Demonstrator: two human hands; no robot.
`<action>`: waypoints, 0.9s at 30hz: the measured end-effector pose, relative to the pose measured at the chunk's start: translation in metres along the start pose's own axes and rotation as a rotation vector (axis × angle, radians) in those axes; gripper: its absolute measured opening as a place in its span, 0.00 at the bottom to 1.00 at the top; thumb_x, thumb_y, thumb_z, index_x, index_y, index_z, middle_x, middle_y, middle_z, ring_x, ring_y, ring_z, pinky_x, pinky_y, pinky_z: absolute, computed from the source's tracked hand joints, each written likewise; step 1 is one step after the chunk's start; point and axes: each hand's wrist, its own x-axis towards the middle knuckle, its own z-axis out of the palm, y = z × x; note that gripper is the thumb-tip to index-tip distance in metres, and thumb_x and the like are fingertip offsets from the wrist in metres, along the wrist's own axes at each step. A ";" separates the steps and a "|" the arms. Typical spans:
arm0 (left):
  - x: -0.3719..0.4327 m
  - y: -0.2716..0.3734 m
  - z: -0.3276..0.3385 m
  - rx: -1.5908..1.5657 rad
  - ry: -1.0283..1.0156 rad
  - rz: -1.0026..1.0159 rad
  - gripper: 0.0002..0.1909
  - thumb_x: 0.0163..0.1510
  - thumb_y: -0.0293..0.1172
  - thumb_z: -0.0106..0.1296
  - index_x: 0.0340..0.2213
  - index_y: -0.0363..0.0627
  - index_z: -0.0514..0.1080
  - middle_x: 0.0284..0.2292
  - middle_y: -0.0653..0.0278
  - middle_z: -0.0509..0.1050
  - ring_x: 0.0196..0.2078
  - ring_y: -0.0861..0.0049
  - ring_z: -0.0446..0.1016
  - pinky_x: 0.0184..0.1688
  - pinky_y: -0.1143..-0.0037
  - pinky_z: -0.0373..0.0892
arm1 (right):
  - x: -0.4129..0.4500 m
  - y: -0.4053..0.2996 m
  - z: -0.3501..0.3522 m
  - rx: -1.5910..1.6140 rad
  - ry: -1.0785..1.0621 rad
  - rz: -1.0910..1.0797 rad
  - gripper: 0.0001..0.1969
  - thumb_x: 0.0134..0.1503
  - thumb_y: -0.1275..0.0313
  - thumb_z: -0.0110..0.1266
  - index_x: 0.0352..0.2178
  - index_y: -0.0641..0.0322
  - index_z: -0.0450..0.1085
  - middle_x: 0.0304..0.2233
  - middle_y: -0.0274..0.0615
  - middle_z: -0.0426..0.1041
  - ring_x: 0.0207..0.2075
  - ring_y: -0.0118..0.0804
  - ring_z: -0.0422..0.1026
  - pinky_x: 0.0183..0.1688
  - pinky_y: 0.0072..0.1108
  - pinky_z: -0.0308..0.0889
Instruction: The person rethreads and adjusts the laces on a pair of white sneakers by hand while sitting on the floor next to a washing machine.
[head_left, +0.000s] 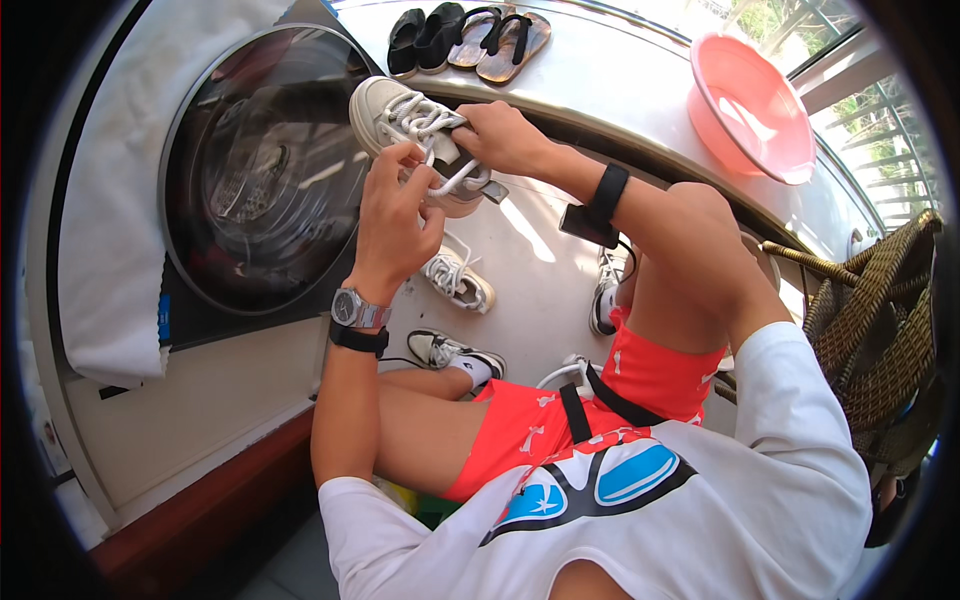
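A cream and grey sneaker with thick white laces is held up in front of me, its toe towards the upper left. My right hand grips it by the tongue and the upper edge of the opening. At the near side of the shoe, the fingers of my left hand are bent around a loose white shoelace; their tips are partly hidden. Below, a second sneaker of similar look lies on the floor with its laces loose.
On my left is a front-loading washing machine door, a white cloth beside it. Black shoes and flip-flops stand on the ledge, along with a pink basin. A wicker chair is at the right.
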 end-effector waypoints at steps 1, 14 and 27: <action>-0.002 -0.001 0.000 -0.041 -0.028 -0.030 0.14 0.49 0.20 0.59 0.40 0.38 0.77 0.52 0.53 0.72 0.53 0.51 0.74 0.57 0.57 0.72 | 0.003 0.004 -0.001 -0.001 0.004 0.003 0.20 0.67 0.60 0.56 0.40 0.71 0.80 0.39 0.67 0.83 0.44 0.70 0.83 0.53 0.50 0.77; -0.019 -0.010 -0.005 -0.220 -0.014 -0.149 0.12 0.69 0.33 0.62 0.35 0.34 0.81 0.46 0.54 0.76 0.44 0.60 0.76 0.49 0.65 0.75 | 0.020 0.045 -0.008 -0.143 0.140 0.085 0.24 0.67 0.59 0.54 0.34 0.78 0.80 0.36 0.73 0.82 0.42 0.72 0.83 0.51 0.52 0.77; -0.012 -0.047 0.048 -0.025 0.089 -0.568 0.49 0.65 0.49 0.65 0.72 0.22 0.59 0.64 0.30 0.72 0.63 0.42 0.77 0.66 0.59 0.72 | -0.011 -0.009 0.025 -0.273 0.077 -0.147 0.16 0.71 0.62 0.57 0.40 0.70 0.71 0.28 0.62 0.81 0.34 0.69 0.81 0.41 0.51 0.77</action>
